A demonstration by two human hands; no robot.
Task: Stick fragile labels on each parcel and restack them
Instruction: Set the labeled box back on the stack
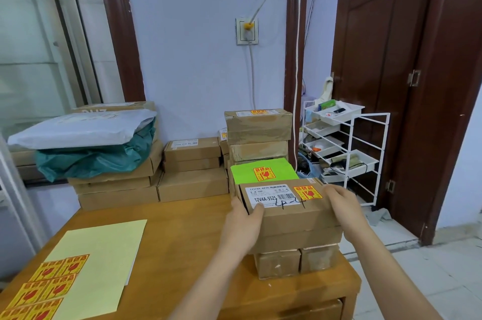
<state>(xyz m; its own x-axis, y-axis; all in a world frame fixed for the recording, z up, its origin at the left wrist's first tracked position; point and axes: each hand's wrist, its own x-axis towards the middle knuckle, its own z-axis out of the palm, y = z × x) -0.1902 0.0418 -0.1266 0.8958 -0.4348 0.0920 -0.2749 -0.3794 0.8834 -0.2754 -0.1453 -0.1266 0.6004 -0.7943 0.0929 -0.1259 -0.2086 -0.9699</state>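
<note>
- Pale blue walls and dark brown door frames fill the upper frame, and a white wire rack (347, 147) with trays stands at right of centre.
- Across the lower half runs a wooden table (182, 236), its far edge lined with stacked cardboard boxes.
- At upper left of the table, a grey mailer bag (78, 129) and a teal bag (96, 160) lie over a pile of boxes.
- At lower left lies a pale yellow backing sheet (104, 254), with fragile labels (47, 285) still on its near corner.
- Right of centre, the labelled parcel (289, 205) sits on top of a short stack; its red-and-yellow fragile sticker (307, 192) is already on the lid.
- Just behind it, a green parcel (263, 172) also bears a sticker.
- The left hand (245, 218) grips the parcel's left end, thumb curled over the top edge; the right hand (341, 205) clasps the right end.
- Judged step: restacking, with this parcel being set square on the pile.
- The next move probably calls for letting go, then fetching an unlabelled box from the centre rear pile (193, 153) and peeling a fresh label.
</note>
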